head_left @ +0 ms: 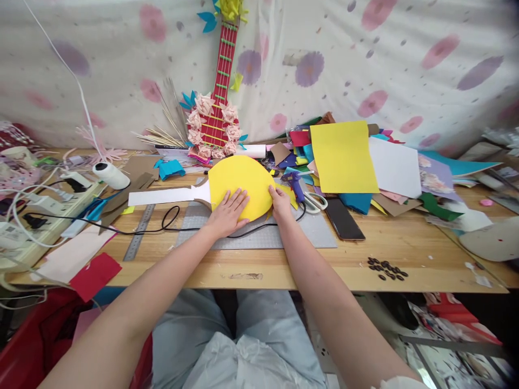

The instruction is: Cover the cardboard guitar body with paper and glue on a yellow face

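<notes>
Here both hands press yellow cutout, neck prob. pointing left

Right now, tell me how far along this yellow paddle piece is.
Done: the round yellow foam sheet is cut and lies over the cardboard paddle shape with a white handle on the grey cutting mat. In hand: the left hand presses flat on it; the right hand holds its right edge. Left: it carries no decoration. The blue glue gun lies beside it.
</notes>
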`<state>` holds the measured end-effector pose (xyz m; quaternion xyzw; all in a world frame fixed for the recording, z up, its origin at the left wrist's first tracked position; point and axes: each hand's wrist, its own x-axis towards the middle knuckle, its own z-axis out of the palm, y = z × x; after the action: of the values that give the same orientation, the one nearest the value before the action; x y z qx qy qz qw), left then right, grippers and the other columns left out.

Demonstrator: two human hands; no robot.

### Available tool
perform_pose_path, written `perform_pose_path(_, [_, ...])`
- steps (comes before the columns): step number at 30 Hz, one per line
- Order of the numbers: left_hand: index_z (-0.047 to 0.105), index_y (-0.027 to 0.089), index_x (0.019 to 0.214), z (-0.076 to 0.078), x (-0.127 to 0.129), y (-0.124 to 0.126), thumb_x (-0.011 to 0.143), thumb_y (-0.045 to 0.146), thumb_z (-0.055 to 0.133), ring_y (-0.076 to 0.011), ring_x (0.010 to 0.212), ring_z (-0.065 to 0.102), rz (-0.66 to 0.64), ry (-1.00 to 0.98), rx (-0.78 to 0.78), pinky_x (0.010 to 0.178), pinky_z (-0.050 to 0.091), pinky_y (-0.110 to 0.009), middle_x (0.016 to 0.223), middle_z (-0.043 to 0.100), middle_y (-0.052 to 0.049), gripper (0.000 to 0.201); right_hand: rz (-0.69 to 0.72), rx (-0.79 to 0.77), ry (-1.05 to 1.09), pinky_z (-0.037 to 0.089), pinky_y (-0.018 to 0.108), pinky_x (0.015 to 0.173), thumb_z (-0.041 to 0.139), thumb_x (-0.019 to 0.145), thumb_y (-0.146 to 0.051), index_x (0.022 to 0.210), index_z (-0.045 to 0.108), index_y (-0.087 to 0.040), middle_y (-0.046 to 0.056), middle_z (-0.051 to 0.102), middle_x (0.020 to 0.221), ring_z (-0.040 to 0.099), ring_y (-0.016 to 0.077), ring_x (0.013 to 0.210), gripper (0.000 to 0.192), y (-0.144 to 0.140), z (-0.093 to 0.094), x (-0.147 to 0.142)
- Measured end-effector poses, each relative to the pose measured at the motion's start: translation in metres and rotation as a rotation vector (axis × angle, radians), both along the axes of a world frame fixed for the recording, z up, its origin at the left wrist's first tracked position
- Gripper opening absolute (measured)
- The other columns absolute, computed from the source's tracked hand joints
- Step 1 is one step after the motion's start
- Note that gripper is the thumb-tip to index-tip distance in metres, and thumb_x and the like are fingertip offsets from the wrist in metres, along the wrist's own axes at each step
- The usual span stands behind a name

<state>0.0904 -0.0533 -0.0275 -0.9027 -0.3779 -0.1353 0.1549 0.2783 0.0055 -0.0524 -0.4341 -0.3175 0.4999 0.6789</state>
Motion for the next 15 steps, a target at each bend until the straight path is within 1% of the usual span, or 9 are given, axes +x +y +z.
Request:
perform_pose_path(4, [0.03,0.008,0.139,0.0014,0.0013,-0.0024,0.088,0.043,0.037,-0.026,0.139,0.013,0.016,-0.004,0.004,0.113,0.012,-0.049,0.147,0.027,-0.014,0.062,0.008,0.004,0.005,0.053,0.034,0.073,0.068,0.06,-0.04,0.072,0.061,-0.018,0.001,0.069,0.07,0.066,0.0201,0.074,0.026,-0.0004,0.0011,0.0003])
perform_pose_path(9, [0.029,0.007,0.139,0.0001,0.001,-0.0035,0.089,0.044,0.036,-0.0257,0.139,0.011,0.021,0.004,0.003,0.113,0.011,-0.049,0.148,0.025,-0.014,0.063,0.028,0.007,-0.014,0.054,0.035,0.075,0.066,0.063,-0.042,0.075,0.062,-0.017,0.004,0.07,0.076,0.066,0.0221,0.081,0.028,-0.0016,0.0012,0.0003])
perform_pose_path(15, [0.029,0.008,0.139,0.0001,0.0002,-0.0017,0.088,0.044,0.037,-0.0252,0.139,0.01,0.027,-0.004,-0.029,0.113,0.011,-0.05,0.148,0.024,-0.014,0.063,0.033,-0.047,-0.164,0.054,0.035,0.072,0.061,0.067,-0.048,0.082,0.064,-0.017,0.006,0.071,0.084,0.066,0.0229,0.084,0.035,0.0049,0.0055,0.008])
